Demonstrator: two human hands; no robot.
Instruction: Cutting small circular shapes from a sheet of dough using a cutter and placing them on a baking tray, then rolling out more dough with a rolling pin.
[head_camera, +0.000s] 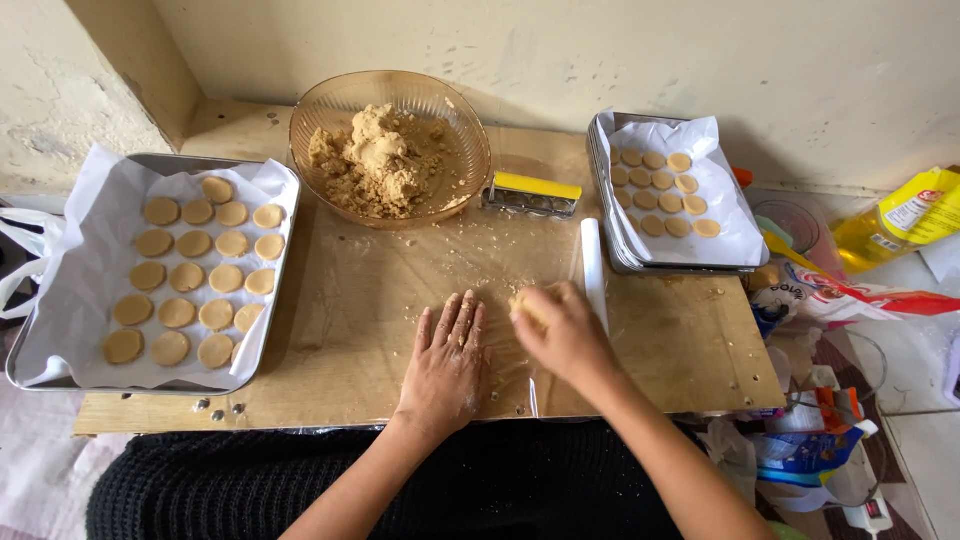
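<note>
My left hand (447, 360) lies flat, palm down, fingers together, on a clear plastic sheet (430, 270) spread over the wooden board (690, 350). My right hand (560, 328) is just beside it, closed over a lump of tan dough (524, 304) that peeks out at the fingertips. A white rolling pin (592, 270) lies just beyond the right hand. A glass bowl (330, 110) with crumbly tan dough (378, 160) stands at the back centre.
A paper-lined metal tray (275, 300) with several round dough discs sits at the left. A second lined tray (730, 235) with smaller discs is at the back right. A yellow-handled cutter (530, 193) lies by the bowl. Packets, a yellow bottle (895, 225) and glassware crowd the right side.
</note>
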